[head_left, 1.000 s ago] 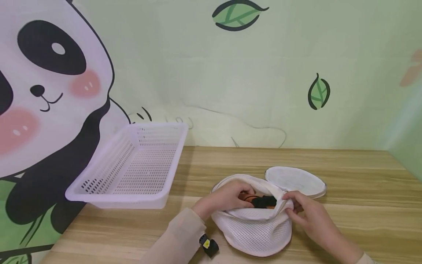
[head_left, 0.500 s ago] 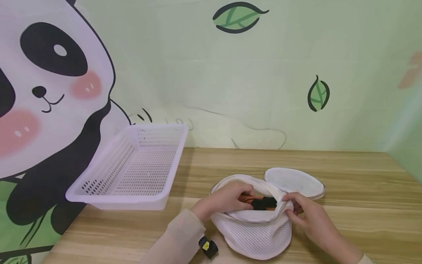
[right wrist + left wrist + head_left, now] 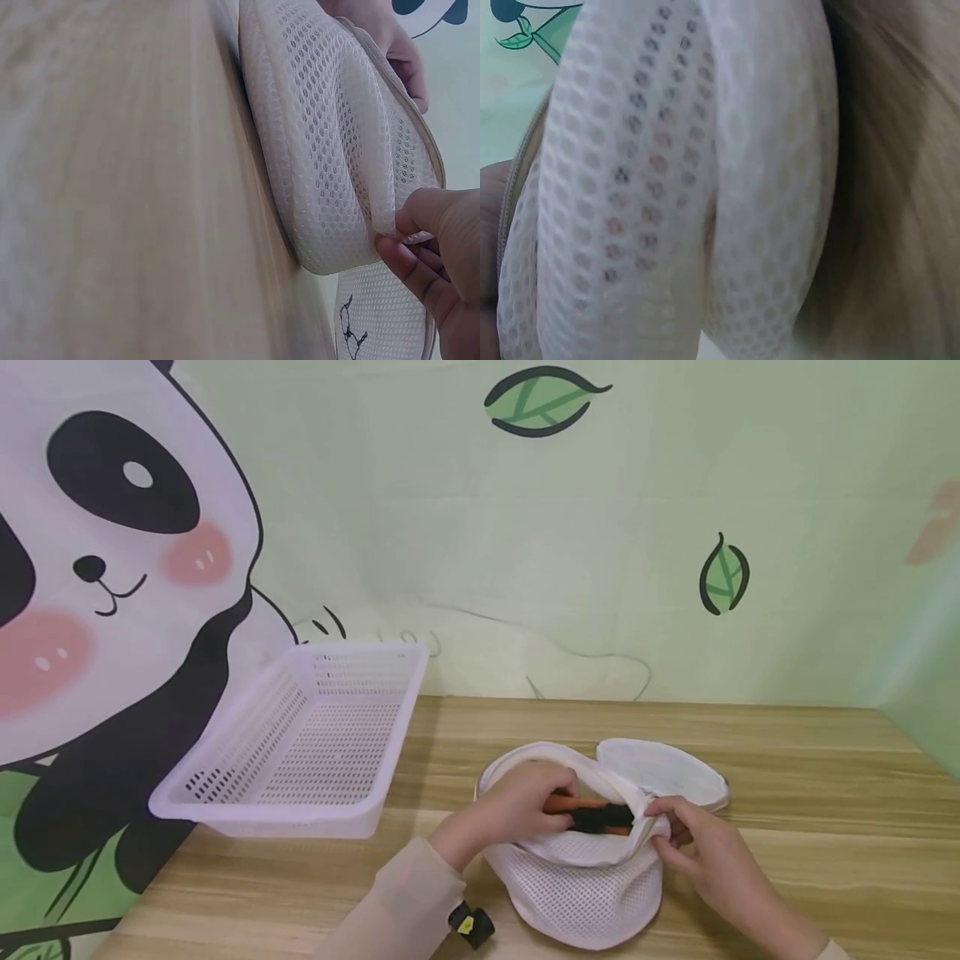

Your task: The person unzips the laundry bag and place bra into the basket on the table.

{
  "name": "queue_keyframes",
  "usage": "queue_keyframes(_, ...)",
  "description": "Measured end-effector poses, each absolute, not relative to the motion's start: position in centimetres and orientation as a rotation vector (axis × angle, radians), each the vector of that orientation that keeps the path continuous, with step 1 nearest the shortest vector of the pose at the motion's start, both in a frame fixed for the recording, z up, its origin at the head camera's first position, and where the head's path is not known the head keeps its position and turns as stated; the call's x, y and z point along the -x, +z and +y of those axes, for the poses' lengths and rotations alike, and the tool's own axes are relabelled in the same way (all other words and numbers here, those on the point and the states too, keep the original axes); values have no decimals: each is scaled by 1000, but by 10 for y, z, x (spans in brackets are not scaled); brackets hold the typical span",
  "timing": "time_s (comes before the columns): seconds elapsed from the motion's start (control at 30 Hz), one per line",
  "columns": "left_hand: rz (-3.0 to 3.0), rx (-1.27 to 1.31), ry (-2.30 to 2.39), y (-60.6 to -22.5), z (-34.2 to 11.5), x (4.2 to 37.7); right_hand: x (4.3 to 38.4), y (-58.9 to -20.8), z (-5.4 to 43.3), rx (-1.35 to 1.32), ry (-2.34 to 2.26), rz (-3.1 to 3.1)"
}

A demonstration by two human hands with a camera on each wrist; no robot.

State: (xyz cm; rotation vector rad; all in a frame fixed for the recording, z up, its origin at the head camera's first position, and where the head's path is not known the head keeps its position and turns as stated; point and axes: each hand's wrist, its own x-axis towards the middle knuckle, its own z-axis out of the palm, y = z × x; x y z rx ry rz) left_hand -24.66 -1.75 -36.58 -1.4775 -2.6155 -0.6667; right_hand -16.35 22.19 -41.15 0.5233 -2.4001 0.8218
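Note:
A white mesh laundry bag (image 3: 577, 893) stands on the table with its zipped lid (image 3: 663, 770) folded back to the right. My left hand (image 3: 525, 806) reaches over the rim into the opening. Between its thumb and fingers is an orange and black thing (image 3: 600, 818), perhaps cloth; its kind is unclear, since the hand and the bag's wall hide much of it. My right hand (image 3: 701, 847) pinches the bag's right rim, which the right wrist view shows as folded mesh between thumb and fingers. Mesh fills most of the left wrist view, with dark and reddish spots showing through.
A white perforated plastic basket (image 3: 337, 752) sits to the left of the bag on the wooden table (image 3: 787, 760). Behind the table rises a green wall cover printed with a panda and leaves. A black strap (image 3: 472, 925) hangs by my left sleeve.
The orange and black thing has shifted slightly inside the bag along with my left hand. The bag's back rim has risen a little and the lid has moved slightly left. My right hand keeps its pinch.

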Motion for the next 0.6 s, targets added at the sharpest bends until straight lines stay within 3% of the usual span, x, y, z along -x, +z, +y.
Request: queue_keyframes(0.6,-2581,1398,-757,-354,-28,248,164,-411,222,-528,845,-2388)
